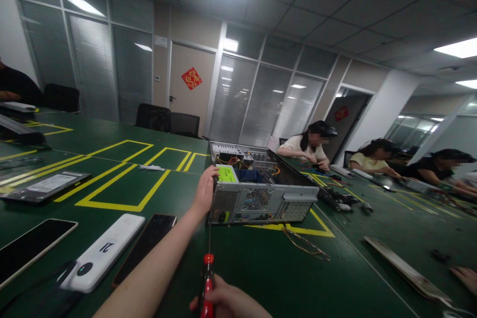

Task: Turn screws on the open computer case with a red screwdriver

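An open desktop computer case (261, 194) lies on its side on the green table (261, 268), its rear panel toward me. My left hand (204, 191) reaches out and grips the case's near left edge, fingers curled over the top by a green-labelled power supply (227, 174). My right hand (227, 303), at the bottom edge, is closed on the red handle of a screwdriver (207, 278). The thin shaft points up toward the case's lower left corner.
A white power bank (104, 251), a dark phone (147, 243) and two tablets (44, 186) lie at the left. Thin wire glasses (305, 243) and a flat panel (406, 268) lie at the right. Three people sit working at the far right. Yellow tape marks the table.
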`<state>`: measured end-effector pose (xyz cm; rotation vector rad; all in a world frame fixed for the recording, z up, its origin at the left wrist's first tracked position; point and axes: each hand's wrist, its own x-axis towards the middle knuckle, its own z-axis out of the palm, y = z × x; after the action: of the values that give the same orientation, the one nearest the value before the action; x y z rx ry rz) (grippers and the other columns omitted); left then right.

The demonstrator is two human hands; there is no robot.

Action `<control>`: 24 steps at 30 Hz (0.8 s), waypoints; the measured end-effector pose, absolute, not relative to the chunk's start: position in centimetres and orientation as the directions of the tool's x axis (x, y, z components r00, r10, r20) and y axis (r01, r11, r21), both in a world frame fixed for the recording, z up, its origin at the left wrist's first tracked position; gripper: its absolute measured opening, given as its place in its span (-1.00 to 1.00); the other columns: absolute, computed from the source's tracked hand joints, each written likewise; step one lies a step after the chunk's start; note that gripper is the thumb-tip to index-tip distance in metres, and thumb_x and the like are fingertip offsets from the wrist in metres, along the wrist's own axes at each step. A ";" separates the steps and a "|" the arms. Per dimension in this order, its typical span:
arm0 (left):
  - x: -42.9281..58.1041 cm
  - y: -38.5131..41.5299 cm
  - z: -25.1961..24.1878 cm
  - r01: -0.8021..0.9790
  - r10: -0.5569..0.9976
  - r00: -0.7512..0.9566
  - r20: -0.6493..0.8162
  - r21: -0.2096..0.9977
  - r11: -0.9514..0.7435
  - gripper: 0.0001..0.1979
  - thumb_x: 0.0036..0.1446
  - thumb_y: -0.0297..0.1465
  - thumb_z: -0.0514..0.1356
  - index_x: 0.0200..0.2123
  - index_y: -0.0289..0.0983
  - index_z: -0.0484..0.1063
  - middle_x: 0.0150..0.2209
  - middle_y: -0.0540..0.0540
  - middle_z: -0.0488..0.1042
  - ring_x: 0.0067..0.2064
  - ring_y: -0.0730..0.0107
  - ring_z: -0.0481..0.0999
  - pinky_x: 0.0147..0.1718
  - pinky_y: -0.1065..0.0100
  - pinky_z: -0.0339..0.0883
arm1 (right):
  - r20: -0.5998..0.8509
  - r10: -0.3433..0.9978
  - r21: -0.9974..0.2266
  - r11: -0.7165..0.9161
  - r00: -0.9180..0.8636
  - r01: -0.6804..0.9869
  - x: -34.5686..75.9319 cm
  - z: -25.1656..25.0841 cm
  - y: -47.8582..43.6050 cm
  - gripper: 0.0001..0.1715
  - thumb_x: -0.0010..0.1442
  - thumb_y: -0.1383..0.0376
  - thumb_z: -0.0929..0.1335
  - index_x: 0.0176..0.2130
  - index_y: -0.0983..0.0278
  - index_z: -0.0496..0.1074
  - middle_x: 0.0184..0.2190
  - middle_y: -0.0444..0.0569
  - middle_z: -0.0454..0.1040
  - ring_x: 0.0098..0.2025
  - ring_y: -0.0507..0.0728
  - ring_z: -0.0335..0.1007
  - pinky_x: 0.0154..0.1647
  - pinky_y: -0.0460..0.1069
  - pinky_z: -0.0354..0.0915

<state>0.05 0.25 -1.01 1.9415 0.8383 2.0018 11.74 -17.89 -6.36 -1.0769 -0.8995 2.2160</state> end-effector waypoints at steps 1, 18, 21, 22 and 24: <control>0.0 0.2 -1.0 0.222 0.537 -0.097 0.838 0.544 -0.809 -0.62 0.31 -0.23 -0.21 -0.20 -0.24 0.33 -0.02 -0.18 0.41 0.15 0.27 0.30 0.18 0.07 0.14 | -0.469 0.671 -0.739 -0.654 -0.574 -0.161 11.7 -6.3 -17.9 -0.25 -0.31 0.24 0.49 -0.12 0.20 0.15 -0.39 -0.14 0.48 -0.45 0.09 0.45 -0.28 0.06 0.25; 0.1 0.4 -1.2 0.224 0.528 -0.110 0.842 0.539 -0.812 -0.61 0.31 -0.22 -0.20 -0.21 -0.25 0.35 -0.03 -0.18 0.42 0.15 0.26 0.32 0.17 0.07 0.15 | -0.433 0.784 -0.795 -0.564 -0.445 -0.221 11.4 -5.9 -18.3 -0.10 -0.51 -0.08 0.56 -0.25 0.27 0.24 -0.56 -0.25 0.35 -0.56 -0.01 0.31 -0.40 -0.01 0.19; 0.1 0.4 -1.2 0.225 0.528 -0.113 0.842 0.539 -0.811 -0.62 0.31 -0.23 -0.21 -0.20 -0.25 0.34 -0.02 -0.18 0.42 0.15 0.26 0.31 0.17 0.06 0.16 | -0.433 0.772 -0.741 -0.599 -0.465 -0.305 11.3 -5.6 -18.5 -0.13 -0.43 0.06 0.58 -0.18 0.25 0.21 -0.45 -0.13 0.45 -0.42 0.10 0.43 -0.31 0.06 0.24; 0.1 0.4 -1.2 0.226 0.528 -0.112 0.842 0.539 -0.812 -0.62 0.31 -0.23 -0.21 -0.20 -0.25 0.34 -0.03 -0.19 0.42 0.15 0.26 0.31 0.17 0.06 0.16 | -0.449 0.760 -0.703 -0.625 -0.470 -0.339 11.3 -5.4 -18.6 -0.22 -0.36 0.13 0.57 -0.20 0.26 0.22 -0.40 -0.08 0.47 -0.37 0.13 0.45 -0.28 0.08 0.25; 0.1 0.4 -1.1 0.229 0.528 -0.108 0.842 0.538 -0.811 -0.62 0.31 -0.23 -0.21 -0.20 -0.25 0.34 -0.03 -0.19 0.42 0.15 0.25 0.31 0.16 0.05 0.17 | -0.521 0.713 -0.610 -0.696 -0.470 -0.380 11.2 -4.9 -18.7 -0.53 -0.17 0.22 0.48 -0.28 0.30 0.27 -0.37 -0.01 0.49 -0.37 0.11 0.45 -0.30 0.04 0.27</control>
<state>0.09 0.37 -1.09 1.9373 0.8448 2.0191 11.20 -18.66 -4.92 -1.0371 -0.5496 2.1750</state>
